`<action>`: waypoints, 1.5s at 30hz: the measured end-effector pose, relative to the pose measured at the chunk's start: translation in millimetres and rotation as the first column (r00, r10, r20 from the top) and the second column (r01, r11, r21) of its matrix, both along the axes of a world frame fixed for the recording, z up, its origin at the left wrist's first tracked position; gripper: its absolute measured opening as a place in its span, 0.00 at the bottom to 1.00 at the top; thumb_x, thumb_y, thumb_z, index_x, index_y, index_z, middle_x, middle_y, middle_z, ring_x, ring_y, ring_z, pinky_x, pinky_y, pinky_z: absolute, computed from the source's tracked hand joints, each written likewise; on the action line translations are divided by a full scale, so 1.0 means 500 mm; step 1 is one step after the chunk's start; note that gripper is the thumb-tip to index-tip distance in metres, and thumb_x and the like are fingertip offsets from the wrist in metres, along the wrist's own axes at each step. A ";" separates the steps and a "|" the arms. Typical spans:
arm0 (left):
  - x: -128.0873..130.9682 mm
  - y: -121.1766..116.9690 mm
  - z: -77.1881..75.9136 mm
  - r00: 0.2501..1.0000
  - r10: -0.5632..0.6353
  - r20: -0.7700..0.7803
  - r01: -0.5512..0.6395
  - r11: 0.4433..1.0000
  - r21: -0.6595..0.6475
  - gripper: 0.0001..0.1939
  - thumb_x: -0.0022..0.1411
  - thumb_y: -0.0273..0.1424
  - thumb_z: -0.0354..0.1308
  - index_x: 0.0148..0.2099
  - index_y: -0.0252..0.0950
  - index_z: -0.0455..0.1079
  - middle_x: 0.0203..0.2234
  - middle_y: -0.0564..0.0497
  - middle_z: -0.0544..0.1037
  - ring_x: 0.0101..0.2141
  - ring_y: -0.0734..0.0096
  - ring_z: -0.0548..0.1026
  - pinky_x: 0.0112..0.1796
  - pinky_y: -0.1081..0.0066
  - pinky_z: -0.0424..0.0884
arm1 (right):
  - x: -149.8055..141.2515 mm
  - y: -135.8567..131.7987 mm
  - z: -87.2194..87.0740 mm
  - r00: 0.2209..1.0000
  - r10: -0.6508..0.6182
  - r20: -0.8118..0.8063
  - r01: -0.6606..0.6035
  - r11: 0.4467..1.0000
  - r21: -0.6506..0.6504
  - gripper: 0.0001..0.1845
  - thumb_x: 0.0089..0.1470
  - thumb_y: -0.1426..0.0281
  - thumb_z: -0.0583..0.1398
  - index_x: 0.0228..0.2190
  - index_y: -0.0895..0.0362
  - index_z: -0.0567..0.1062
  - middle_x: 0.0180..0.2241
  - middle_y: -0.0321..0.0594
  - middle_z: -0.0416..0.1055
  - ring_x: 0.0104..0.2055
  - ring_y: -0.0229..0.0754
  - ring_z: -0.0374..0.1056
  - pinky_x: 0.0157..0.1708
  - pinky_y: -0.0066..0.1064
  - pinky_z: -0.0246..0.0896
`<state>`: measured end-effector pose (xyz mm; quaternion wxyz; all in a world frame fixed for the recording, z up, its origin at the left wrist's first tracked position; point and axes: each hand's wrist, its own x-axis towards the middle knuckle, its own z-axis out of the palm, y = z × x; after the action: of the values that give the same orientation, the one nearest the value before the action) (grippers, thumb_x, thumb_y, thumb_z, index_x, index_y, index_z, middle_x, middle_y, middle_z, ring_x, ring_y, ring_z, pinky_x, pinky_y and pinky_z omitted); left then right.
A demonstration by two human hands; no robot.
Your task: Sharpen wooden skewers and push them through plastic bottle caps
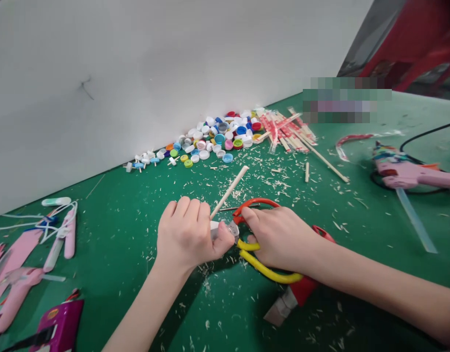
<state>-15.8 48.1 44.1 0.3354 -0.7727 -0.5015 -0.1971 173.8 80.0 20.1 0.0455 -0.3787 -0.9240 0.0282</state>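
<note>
My left hand (190,232) is closed around a thin wooden chopstick (230,190), whose pale end sticks up past the knuckles. Its thumb lies against the metal of a pair of scissors (271,273) with one red and one yellow handle. My right hand (279,239) grips those handles. The blades run toward the stick behind my left thumb, mostly hidden, so I cannot tell how far they cut in. Under my right wrist lies a red tool with a flat metal end (281,308), partly covered. A thin metal rod (239,208) rests just beyond the scissors.
Colourful bottle caps (219,139) are heaped along the white wall (173,63). Red-wrapped chopsticks (287,129) lie beside them. Wood shavings litter the green table (118,239). A pink glue gun (411,173) is at right; another glue gun (19,293) and a purple case (59,322) are at left.
</note>
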 end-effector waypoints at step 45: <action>0.019 -0.005 -0.005 0.098 0.574 0.813 0.514 0.670 -0.536 0.23 0.66 0.45 0.37 0.30 0.36 0.63 0.18 0.56 0.59 0.20 0.78 0.57 0.23 0.75 0.56 | 0.039 0.024 0.071 0.945 -0.188 -0.269 -0.068 0.689 -0.722 0.24 0.52 0.48 0.56 0.39 0.54 0.66 0.28 0.35 0.70 0.25 0.38 0.62 0.24 0.28 0.54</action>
<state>-6.0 45.5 41.5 -0.4372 -0.4709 -0.6347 -0.4292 193.2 92.1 55.5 0.0439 -0.3865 -0.8045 0.4488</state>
